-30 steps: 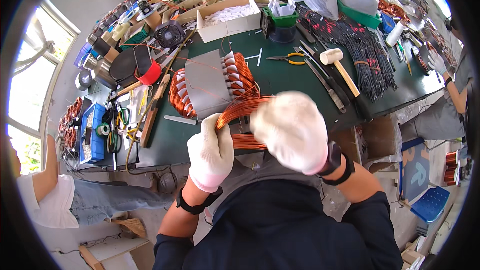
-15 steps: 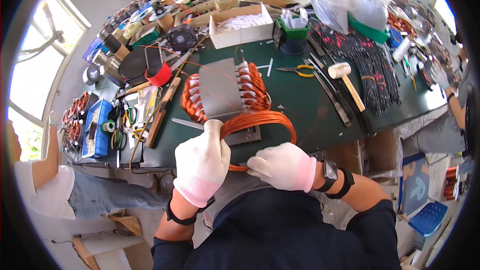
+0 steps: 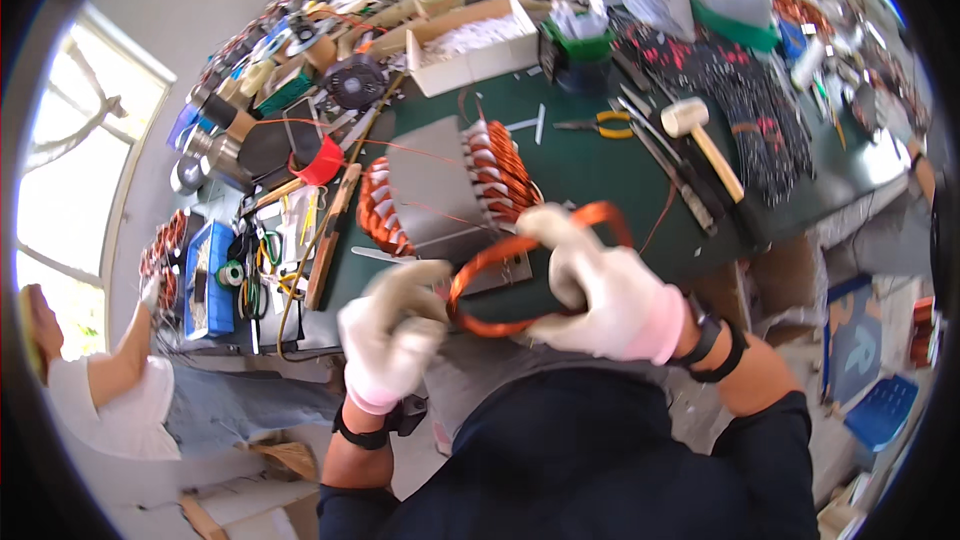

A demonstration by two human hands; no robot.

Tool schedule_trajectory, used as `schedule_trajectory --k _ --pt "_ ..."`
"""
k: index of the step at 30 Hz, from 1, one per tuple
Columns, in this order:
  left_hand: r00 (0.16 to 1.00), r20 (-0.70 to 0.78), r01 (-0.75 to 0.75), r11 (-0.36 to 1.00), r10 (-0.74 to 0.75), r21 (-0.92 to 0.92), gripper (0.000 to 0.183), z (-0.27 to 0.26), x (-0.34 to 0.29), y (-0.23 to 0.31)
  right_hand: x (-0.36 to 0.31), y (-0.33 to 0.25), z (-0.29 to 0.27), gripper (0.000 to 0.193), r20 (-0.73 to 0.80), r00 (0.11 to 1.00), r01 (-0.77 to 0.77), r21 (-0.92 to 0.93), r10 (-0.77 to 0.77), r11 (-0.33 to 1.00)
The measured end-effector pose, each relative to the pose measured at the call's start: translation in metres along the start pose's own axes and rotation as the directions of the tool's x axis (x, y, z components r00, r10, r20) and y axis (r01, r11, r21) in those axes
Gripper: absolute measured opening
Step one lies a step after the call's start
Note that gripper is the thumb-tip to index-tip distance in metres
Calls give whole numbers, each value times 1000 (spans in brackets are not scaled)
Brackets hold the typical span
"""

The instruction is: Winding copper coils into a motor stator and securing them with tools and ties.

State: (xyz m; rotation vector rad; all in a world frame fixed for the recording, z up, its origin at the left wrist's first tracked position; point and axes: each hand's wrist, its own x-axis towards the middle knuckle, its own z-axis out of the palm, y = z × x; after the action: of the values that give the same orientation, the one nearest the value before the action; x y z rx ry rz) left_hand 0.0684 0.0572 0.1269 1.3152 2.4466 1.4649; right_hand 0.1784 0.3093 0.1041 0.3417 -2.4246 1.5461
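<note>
The coil point(image 3: 488, 260) is in front of the stator point(image 3: 435, 180), on the side near to the person, and a little to the right of it. It makes a long loop of copper wire, tilted, and its outline is partly blurred.

The right hand point(image 3: 612, 295), in a white glove, holds the coil at its right part: the fingers bend over the upper strands, and the thumb is at the lower strands. The left hand point(image 3: 390, 340), also gloved, is by the coil's left end, in front of the stator. Its fingers are curled but blurred, so I cannot tell whether they pinch the wire or are only beside it.

The stator lies on the green table point(image 3: 590, 185), with copper windings at both its ends. To the right of the stator are the pliers point(image 3: 612, 124) with yellow handles and, farther, the mallet point(image 3: 686, 118). Behind the stator stands the white box point(image 3: 480, 65); to its left lies the wooden bar point(image 3: 333, 240).
</note>
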Motion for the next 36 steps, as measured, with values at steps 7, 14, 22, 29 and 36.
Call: schedule_trajectory --k 7,14,22,29,36 --pt "971 -108 163 918 -215 -360 90 -7 12 -120 28 59 -26 98 -218 737 -406 613 640 677" --pt "917 205 397 733 -343 -552 43 -19 42 -109 46 51 -5 98 -92 739 -573 437 668 693" --pt "917 225 361 441 -330 -822 65 -15 36 -110 52 50 3 91 14 744 -559 561 669 610" --pt "920 161 258 242 -358 -935 51 -11 29 -132 40 59 3 77 57 774 -464 729 631 503" --pt "909 217 379 488 -357 -786 61 -15 45 -127 40 55 2 73 121 777 -465 772 618 434"
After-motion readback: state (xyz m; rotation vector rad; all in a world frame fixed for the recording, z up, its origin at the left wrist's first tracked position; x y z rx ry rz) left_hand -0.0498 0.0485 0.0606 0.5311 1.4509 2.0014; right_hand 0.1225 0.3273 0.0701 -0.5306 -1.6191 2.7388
